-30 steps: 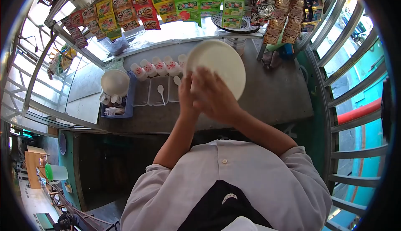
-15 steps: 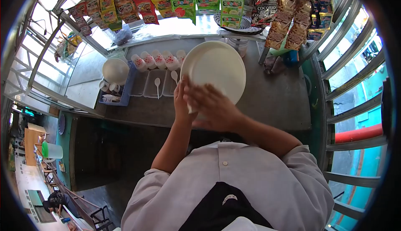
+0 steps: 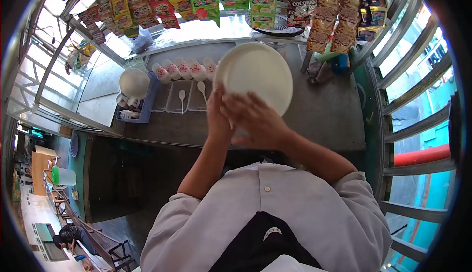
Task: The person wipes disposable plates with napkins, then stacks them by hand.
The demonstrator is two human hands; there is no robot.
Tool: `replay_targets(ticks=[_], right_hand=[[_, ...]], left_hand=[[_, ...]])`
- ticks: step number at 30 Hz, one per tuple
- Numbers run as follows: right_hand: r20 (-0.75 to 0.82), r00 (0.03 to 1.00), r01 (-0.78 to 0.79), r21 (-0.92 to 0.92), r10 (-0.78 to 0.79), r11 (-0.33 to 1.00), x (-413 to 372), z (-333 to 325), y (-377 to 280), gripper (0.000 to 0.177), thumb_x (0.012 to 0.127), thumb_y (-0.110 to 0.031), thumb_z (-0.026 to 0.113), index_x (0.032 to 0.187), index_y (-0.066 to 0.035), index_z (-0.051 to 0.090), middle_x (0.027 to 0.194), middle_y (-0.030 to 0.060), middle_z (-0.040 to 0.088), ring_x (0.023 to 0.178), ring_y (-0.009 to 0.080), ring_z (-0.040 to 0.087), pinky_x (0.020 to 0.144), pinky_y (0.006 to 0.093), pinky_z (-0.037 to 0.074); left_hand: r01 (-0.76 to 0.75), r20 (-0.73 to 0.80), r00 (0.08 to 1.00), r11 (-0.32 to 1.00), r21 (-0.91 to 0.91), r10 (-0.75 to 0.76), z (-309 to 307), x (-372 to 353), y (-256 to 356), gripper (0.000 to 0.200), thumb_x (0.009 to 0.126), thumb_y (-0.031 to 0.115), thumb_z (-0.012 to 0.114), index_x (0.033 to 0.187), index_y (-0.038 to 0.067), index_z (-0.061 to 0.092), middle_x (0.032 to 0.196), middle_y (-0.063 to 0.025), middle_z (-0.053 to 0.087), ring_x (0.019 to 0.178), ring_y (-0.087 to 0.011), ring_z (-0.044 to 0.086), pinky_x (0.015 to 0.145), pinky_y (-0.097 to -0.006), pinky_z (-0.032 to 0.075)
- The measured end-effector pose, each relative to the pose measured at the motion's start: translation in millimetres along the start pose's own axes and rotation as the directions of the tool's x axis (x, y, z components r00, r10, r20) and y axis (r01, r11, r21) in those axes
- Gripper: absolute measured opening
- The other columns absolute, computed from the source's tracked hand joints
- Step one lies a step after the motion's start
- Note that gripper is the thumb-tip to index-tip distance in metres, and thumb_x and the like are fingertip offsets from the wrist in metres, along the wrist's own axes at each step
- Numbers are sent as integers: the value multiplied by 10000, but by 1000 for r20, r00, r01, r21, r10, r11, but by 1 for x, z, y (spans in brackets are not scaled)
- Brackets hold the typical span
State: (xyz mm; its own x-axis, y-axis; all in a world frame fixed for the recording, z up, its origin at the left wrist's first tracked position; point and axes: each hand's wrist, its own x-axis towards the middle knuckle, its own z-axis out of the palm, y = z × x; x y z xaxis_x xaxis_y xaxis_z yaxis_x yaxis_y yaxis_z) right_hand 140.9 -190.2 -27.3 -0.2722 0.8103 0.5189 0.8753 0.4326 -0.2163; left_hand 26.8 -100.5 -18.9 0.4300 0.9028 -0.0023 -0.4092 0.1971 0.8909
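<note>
A large round cream plate point(image 3: 258, 70) with a raised rim is held up over the counter, its broad face towards me. My left hand point(image 3: 219, 114) grips its lower left edge, the thumb side showing along the rim. Across the lower part of the plate lies my right hand point(image 3: 253, 119), its fingers stretched out and slightly blurred. I cannot make out any cloth under that palm. Just left of the plate, clear plastic containers point(image 3: 173, 106) hold a white spoon point(image 3: 182, 100) and another white spoon point(image 3: 202, 91).
Several printed plastic cups point(image 3: 184, 68) line the back of the grey counter point(image 3: 324, 119). A blue basket point(image 3: 146, 112) with a white bowl point(image 3: 134, 84) stands left. Sachet strips point(image 3: 204, 6) hang above a woven tray point(image 3: 275, 31). Metal bars point(image 3: 418, 122) run along the right. A person point(image 3: 73, 237) is at lower left.
The plate has shifted slightly right and up in view, with my left hand still gripping it. My right hand has moved a little right over its face, fingers more spread.
</note>
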Motion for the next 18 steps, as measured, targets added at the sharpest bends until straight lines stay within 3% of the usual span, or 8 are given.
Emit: replay_targets(ticks=[2,3,4,8,11,13,16,18], right_hand=[[4,999,35,-101,-35,994,10,-10,26,655,850,-320,574,1410,-65,349,1487,175,288,1392,342,252,1126,517,197],[-106,987,-132,-132,118,983,9,-16,44,643,856,-312,576,1405,-61,356,1476,168,303,1387,340,257,1120,523,206],[-216,941,-293,-143,259,945,6,-20,57,631,862,-304,579,1401,-58,362,1466,161,318,1382,338,262,1113,529,216],[-232,913,-356,-46,336,933,-30,-6,45,634,856,-295,576,1404,-63,359,1468,137,328,1385,331,259,1104,535,221],[-85,968,-238,10,238,971,-52,10,15,663,832,-314,603,1403,-69,372,1476,99,332,1387,297,263,1103,520,234],[61,998,-22,-81,26,997,-41,13,0,691,800,-333,636,1400,-91,393,1481,81,333,1391,263,262,1115,491,234],[-9,993,109,-378,-122,919,-21,17,-1,661,805,-359,630,1387,-121,425,1486,63,336,1397,257,249,1133,492,195],[-36,992,94,-397,-117,913,-16,5,10,648,814,-357,616,1388,-124,424,1490,79,326,1401,265,242,1136,492,182]], left_hand=[[-342,211,931,914,217,298,7,-2,-23,402,975,315,498,1219,-5,511,1116,-121,606,973,-205,626,817,-339,532],[117,170,983,949,-293,-69,5,3,-28,393,975,311,500,1214,0,515,1110,-115,607,965,-197,628,813,-331,534],[112,173,983,948,-296,-62,8,4,-23,393,975,311,500,1214,0,515,1110,-115,607,965,-197,628,813,-331,534],[30,-6,999,972,-235,-33,6,11,4,413,974,326,495,1234,5,500,1152,-129,588,989,-230,625,823,-351,538],[57,-14,998,927,-371,-67,-2,24,-1,456,969,369,484,1261,19,477,1179,-130,574,1042,-242,603,864,-369,520],[18,-15,1000,921,-390,-25,-2,25,-14,471,971,385,457,1281,31,458,1207,-124,560,1093,-247,574,915,-384,491],[67,-78,993,969,-239,-88,-4,23,-20,452,974,360,436,1294,42,446,1224,-124,552,1125,-249,553,949,-392,467],[70,-6,997,927,-369,-78,-7,28,-14,450,975,353,428,1301,43,438,1235,-126,545,1133,-257,548,953,-402,465]])
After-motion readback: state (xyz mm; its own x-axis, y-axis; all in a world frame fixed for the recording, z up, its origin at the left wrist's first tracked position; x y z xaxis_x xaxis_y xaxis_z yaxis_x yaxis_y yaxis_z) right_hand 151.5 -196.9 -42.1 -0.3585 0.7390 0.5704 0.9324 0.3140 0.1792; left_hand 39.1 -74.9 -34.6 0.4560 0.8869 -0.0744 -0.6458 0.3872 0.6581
